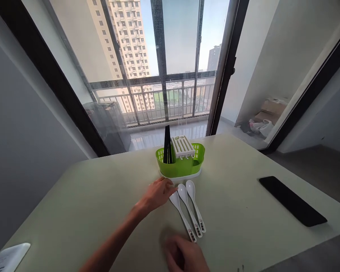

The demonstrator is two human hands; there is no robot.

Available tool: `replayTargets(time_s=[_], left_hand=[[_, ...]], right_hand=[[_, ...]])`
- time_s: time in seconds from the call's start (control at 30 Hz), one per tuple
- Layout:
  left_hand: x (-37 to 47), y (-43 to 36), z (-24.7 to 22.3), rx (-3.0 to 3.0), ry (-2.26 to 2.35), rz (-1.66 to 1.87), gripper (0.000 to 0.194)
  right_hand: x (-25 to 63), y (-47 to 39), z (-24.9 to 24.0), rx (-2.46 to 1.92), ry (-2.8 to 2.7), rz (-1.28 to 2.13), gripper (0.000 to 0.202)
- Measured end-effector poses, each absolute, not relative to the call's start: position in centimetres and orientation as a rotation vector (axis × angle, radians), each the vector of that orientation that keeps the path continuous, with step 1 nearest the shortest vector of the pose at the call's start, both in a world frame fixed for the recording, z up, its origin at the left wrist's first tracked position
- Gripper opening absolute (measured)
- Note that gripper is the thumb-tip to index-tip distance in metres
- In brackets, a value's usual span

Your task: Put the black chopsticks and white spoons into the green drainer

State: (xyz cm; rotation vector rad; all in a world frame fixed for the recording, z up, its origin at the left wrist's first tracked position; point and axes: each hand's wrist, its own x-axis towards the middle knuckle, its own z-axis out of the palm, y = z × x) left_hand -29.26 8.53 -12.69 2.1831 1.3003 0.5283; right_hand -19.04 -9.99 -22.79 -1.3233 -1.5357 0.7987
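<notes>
Three white spoons (pixel 188 206) lie side by side on the table, bowls pointing away from me and printed handle ends toward me. My left hand (pixel 160 192) is at the bowl of the leftmost spoon, its thumb over the bowl's edge and apart from the fingers. Close to the handle ends is my right hand (pixel 185 255), curled and partly blurred; its fingertips are hidden. Behind the spoons stands a green utensil holder (pixel 179 169) on a white base. Black chopsticks (pixel 167 145) stand upright in its left part, and a white slotted rack (pixel 183 146) sits on top.
A long black object (pixel 292 200) lies on the pale table (pixel 102 192) at the right. The corner of a white object (pixel 13 257) shows at the lower left. Beyond the table's far edge are dark-framed glass doors (pixel 218 98) and a balcony.
</notes>
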Motion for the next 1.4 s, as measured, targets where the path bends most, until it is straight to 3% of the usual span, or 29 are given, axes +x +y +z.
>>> replayTargets(time_s=[0.1,0.3,0.53,0.67,0.8,0.93,1.17,1.4], left_hand=[[-29.6,8.8,-13.7,2.092,1.298,0.490,0.030],[-31.1,7.7,-12.7,1.914,1.284,0.441,0.049],[-35.0,6.5,-2.7,1.940,1.421,0.526,0.047],[-34.7,4.7,4.5,1.975,1.793,0.930,0.048],[-32.7,4.1,7.4,2.003,1.948,1.528,0.043],[-31.6,6.2,5.1,2.226,1.902,1.699,0.034],[-30.6,9.8,-2.1,2.749,1.739,1.537,0.034],[-29.0,11.0,-5.7,2.967,1.593,1.367,0.024]], right_hand=[[-19.0,-9.9,-22.7,-1.280,-1.587,0.782,0.018],[-19.1,-9.9,-22.3,-1.195,-1.638,0.764,0.012],[-18.7,-10.3,-20.1,-1.141,-1.611,0.902,0.018],[-18.8,-10.3,-19.8,-1.131,-1.608,0.920,0.018],[-19.1,-10.0,-20.5,-1.147,-1.597,0.859,0.017],[-19.0,-9.6,-21.4,-1.108,-1.663,0.867,0.017],[-18.8,-9.1,-22.9,-1.104,-1.712,0.817,0.018],[-18.6,-9.2,-22.9,-1.098,-1.729,0.804,0.018]])
